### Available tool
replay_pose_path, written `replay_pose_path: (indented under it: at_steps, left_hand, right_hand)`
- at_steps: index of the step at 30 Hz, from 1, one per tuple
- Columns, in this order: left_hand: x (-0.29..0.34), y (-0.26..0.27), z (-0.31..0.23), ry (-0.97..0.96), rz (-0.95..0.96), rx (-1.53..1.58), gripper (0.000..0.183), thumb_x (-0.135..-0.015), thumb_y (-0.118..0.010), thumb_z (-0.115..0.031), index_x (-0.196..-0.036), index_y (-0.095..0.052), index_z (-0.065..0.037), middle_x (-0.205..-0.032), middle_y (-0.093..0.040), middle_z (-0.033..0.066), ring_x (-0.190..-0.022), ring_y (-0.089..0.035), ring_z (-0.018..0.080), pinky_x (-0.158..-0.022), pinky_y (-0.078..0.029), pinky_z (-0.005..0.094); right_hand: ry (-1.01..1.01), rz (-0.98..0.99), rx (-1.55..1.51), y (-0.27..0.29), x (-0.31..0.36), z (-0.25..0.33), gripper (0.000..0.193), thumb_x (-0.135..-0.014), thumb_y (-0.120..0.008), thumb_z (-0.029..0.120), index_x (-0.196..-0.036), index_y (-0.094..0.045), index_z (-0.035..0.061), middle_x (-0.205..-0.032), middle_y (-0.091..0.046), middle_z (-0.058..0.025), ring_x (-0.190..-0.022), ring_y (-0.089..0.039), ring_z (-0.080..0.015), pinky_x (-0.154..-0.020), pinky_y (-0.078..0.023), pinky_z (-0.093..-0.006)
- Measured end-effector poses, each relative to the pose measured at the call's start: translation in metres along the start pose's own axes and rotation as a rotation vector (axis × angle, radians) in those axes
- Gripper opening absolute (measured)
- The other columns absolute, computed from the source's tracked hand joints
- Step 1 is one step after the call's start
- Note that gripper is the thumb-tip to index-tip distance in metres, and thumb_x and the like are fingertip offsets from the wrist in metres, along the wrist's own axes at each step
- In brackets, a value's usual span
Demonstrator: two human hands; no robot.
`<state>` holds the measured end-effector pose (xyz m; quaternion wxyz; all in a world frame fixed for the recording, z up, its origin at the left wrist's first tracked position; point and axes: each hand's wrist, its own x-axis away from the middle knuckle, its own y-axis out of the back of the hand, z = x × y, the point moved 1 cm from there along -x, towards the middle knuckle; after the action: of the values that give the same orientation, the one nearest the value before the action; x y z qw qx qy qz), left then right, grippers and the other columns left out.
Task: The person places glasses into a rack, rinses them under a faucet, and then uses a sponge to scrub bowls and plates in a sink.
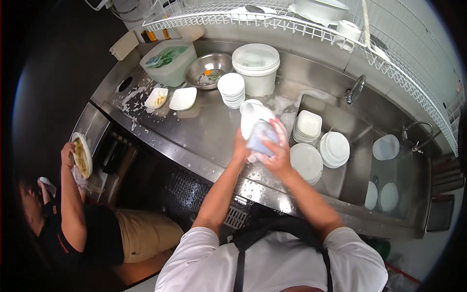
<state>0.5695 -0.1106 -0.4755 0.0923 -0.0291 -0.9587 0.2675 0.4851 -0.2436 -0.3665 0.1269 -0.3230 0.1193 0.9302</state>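
Note:
In front of me, over the steel counter, my left hand (240,147) grips a white dish (251,117) from its left side. My right hand (278,153) presses a bluish-grey cloth (262,136) against the dish, with suds around the fingers. Motion blurs both the cloth and the dish, so the dish's exact shape is unclear. Just beyond them stands a stack of small white dishes (231,86). A lidded white bucket (256,73) is behind that stack. To the right, a stack of round white plates (306,163) sits at the sink's near-left corner.
The left sink basin (340,185) holds square bowls (308,124) and round bowls (335,146). Plates lie in the right basin's water (404,180). Leftward are a metal bowl (208,68) and a plastic tub (168,61). A wire rack (311,30) hangs above. A co-worker (82,219) holds a plate.

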Motion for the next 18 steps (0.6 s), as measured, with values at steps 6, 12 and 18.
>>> replay_pose_path:
  at_steps: [6,12,18]
  left_hand:
    - [0.017,-0.043,0.013,0.102,0.196,-0.317,0.039,-0.087,-0.060,-0.006,-0.123,-0.045,-0.002,-0.113,-0.058,0.0084,-0.101,-0.056,0.0157,-0.085,-0.048,0.0301]
    - [0.007,-0.076,0.003,-0.390,0.023,-0.522,0.044,-0.086,-0.062,-0.012,-0.123,-0.045,0.002,-0.116,-0.056,0.0166,-0.106,-0.055,0.0222,-0.092,-0.043,0.0339]
    - [0.017,-0.123,-0.086,-0.380,-0.221,-0.848,0.035,-0.086,-0.060,-0.011,-0.114,-0.046,0.005,-0.120,-0.054,0.0251,-0.113,-0.054,0.0315,-0.093,-0.042,0.0395]
  right_hand:
    - [-0.557,0.549,-0.169,0.030,-0.108,-0.012,0.043,-0.082,-0.067,0.029,-0.115,-0.060,0.0024,-0.103,-0.065,-0.0094,-0.090,-0.064,-0.0215,-0.082,-0.049,-0.0343]
    - [-0.565,-0.108,-0.701,0.024,0.002,-0.053,0.056,-0.092,-0.051,0.038,-0.136,-0.038,0.0053,-0.121,-0.057,-0.0088,-0.110,-0.055,-0.0175,-0.094,-0.044,-0.0321]
    - [-0.340,-0.304,-0.002,0.078,-0.023,-0.024,0.054,-0.085,-0.061,0.016,-0.132,-0.040,0.0010,-0.122,-0.054,-0.0103,-0.107,-0.056,-0.0201,-0.089,-0.045,-0.0292]
